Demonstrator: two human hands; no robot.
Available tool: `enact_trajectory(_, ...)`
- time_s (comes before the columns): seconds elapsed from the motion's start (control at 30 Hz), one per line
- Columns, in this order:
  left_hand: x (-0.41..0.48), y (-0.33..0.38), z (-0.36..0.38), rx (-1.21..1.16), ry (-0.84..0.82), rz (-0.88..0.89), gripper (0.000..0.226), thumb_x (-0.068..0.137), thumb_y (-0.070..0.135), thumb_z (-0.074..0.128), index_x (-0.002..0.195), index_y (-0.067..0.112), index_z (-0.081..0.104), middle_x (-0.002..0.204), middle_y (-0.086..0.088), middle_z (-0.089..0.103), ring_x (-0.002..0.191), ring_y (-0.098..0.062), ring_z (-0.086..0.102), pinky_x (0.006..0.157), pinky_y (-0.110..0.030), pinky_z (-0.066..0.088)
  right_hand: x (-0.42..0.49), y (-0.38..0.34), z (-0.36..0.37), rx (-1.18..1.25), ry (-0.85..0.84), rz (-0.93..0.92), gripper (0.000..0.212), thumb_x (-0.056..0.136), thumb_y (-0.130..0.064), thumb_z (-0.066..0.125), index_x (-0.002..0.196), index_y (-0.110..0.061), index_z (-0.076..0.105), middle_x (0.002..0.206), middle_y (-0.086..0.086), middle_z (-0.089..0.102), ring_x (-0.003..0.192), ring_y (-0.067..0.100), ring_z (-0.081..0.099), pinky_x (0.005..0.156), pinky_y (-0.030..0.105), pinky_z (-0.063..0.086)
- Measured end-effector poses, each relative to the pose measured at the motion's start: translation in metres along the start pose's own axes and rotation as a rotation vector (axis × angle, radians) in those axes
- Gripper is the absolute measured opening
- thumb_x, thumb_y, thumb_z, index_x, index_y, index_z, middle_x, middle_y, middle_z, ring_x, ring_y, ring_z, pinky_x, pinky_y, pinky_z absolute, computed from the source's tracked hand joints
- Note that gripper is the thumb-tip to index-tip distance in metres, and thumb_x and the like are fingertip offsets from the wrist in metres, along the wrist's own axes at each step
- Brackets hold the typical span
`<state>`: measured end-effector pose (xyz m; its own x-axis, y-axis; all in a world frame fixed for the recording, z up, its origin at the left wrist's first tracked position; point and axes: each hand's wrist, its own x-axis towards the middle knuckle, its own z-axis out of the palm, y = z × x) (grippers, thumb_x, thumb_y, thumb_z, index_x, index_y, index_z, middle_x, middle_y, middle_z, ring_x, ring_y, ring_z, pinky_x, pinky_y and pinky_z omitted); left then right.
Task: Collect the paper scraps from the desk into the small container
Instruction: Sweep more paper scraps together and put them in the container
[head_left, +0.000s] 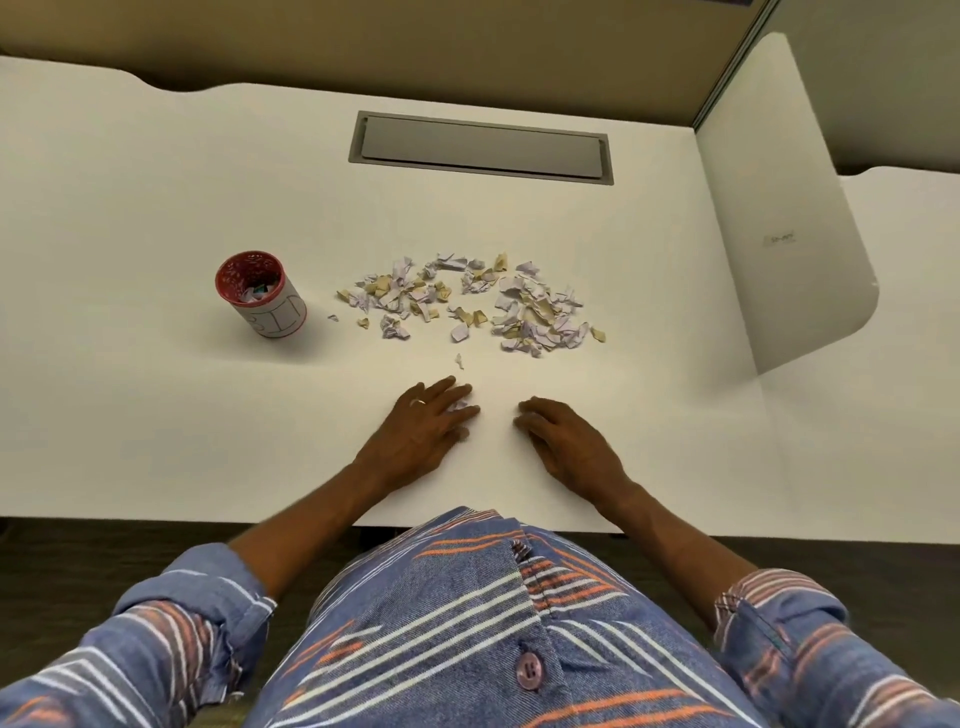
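Both hands are resting palm-down on the white desk (156, 426) near its front edge. The left hand (426, 426), wearing a ring, is lying with its fingers loosely curled over a small crumpled paper scrap (459, 404), covering it rather than clearly pinching it. The right hand (566, 441) is lying empty, fingers bent and slightly spread, at the left hand's 3 o'clock, the two close but apart. The heap of torn paper scraps (467, 301), pale lilac and tan, is lying scattered at 12 o'clock from the hands, well apart from them. One tiny scrap (459, 360) is sitting between heap and left hand. The small red-rimmed container (265, 299), labelled "BIN", is standing upright at the heap's 9 o'clock, already holding a few scraps.
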<state>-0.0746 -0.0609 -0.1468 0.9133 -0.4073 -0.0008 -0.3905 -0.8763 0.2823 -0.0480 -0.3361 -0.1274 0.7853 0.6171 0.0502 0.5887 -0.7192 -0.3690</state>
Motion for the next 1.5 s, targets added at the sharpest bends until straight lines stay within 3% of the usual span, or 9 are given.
enact_trajectory(0.1,-0.01,-0.014,-0.005,0.029,-0.04,0.025,0.05,0.1,0.051,0.038,0.147,0.034,0.044,0.159,0.007,0.033,0.151,-0.016,0.024,0.121,-0.042,0.027,-0.008,0.012,-0.012,-0.036,-0.075,-0.06,0.038,0.102,-0.028,0.053,0.137,-0.013,0.057,0.148,0.009,0.052,0.138,0.03,0.048,0.11,0.044,0.046)
enact_trajectory(0.23,-0.018,-0.029,-0.014,0.026,-0.078,0.095,0.052,0.099,0.047,0.039,0.149,0.031,0.04,0.16,0.005,0.033,0.151,-0.018,0.025,0.12,-0.036,0.029,-0.023,0.029,-0.022,-0.055,-0.319,-0.075,0.059,0.106,-0.033,0.04,0.159,-0.025,0.016,0.168,0.001,0.013,0.155,0.024,0.014,0.126,0.04,0.023)
enact_trajectory(0.43,-0.017,-0.03,-0.02,0.039,-0.102,0.094,0.049,0.099,0.034,0.047,0.148,0.029,0.043,0.158,0.002,0.036,0.149,-0.02,0.028,0.117,-0.04,0.035,-0.026,0.024,-0.02,-0.093,-0.357,-0.04,0.106,0.084,0.019,0.038,0.156,-0.043,-0.008,0.168,-0.01,-0.011,0.156,0.019,0.001,0.103,0.04,0.053)
enact_trajectory(0.6,-0.019,-0.025,-0.025,0.114,-0.05,0.075,0.047,0.097,0.033,0.054,0.143,0.039,0.045,0.163,0.001,0.027,0.152,-0.023,0.022,0.114,-0.043,0.03,-0.012,0.012,-0.019,-0.109,-0.31,-0.041,0.099,0.084,0.019,0.039,0.158,-0.037,0.006,0.169,-0.002,-0.01,0.156,0.026,0.007,0.096,0.038,0.053)
enact_trajectory(0.77,-0.013,-0.028,-0.034,0.024,-0.079,0.097,0.044,0.096,0.025,0.06,0.139,0.035,0.055,0.158,-0.004,0.036,0.139,-0.029,0.042,0.102,-0.04,0.049,-0.008,0.009,-0.018,-0.175,-0.282,-0.03,0.066,0.097,0.003,0.047,0.156,-0.019,0.027,0.164,0.011,0.025,0.148,0.029,0.03,0.102,0.041,0.052)
enact_trajectory(1.03,0.003,-0.043,-0.045,-0.103,-0.123,0.176,0.037,0.084,-0.001,0.071,0.12,0.006,0.07,0.131,-0.017,0.063,0.113,-0.035,0.062,0.091,-0.037,0.056,0.008,-0.002,-0.019,-0.214,-0.171,-0.032,0.047,0.088,0.005,0.06,0.134,-0.004,0.057,0.126,0.015,0.061,0.11,0.033,0.06,0.068,0.043,0.059)
enact_trajectory(1.13,0.007,-0.043,-0.048,-0.103,-0.1,0.187,0.032,0.084,0.0,0.072,0.116,0.003,0.072,0.121,-0.018,0.068,0.107,-0.036,0.065,0.09,-0.036,0.056,0.013,-0.005,-0.017,-0.185,-0.169,0.004,0.038,0.097,-0.004,0.05,0.135,-0.005,0.056,0.124,0.013,0.061,0.111,0.032,0.057,0.074,0.046,0.056)
enact_trajectory(1.3,0.013,-0.043,-0.047,-0.15,-0.172,0.044,0.033,0.098,0.014,0.056,0.13,0.011,0.064,0.137,-0.009,0.059,0.128,-0.026,0.052,0.104,-0.03,0.043,0.013,-0.007,-0.009,-0.153,-0.108,0.063,0.038,0.099,-0.007,0.046,0.136,-0.007,0.056,0.122,0.013,0.062,0.109,0.032,0.059,0.08,0.044,0.055)
enact_trajectory(1.5,0.004,-0.033,-0.05,-0.553,0.105,-0.197,0.019,0.087,-0.006,0.067,0.104,-0.004,0.075,0.106,-0.019,0.073,0.101,-0.032,0.069,0.093,-0.027,0.049,0.026,-0.024,0.002,0.112,0.15,0.306,0.021,0.094,-0.003,0.062,0.112,-0.006,0.073,0.111,0.01,0.072,0.103,0.025,0.068,0.091,0.023,0.047)
